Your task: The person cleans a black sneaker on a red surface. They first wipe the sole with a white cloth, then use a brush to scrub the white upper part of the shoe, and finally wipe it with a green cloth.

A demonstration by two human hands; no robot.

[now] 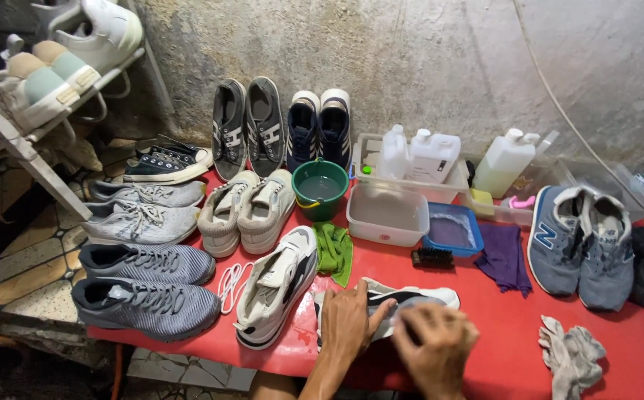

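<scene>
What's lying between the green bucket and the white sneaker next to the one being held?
A crumpled green cloth on the red table, below the green bucket, beside the white sneaker; head view.

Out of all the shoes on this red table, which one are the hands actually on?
The white and grey sneaker at the table's front edge, lying sideways. The left hand rests on it and the right hand is over its near side; every other shoe sits untouched.

A: What is the table (500, 348) looking like?
B: Smooth, glossy red, probably plastic sheeting. At 9 o'clock, the grey sneakers (144, 296) are showing matt knitted mesh.

A: And towards 12 o'clock?
B: The wall (426, 52) is appearing rough and mottled, like bare plaster; the green bucket (320, 189) and translucent tub (386, 215) are reading as smooth plastic.
</scene>
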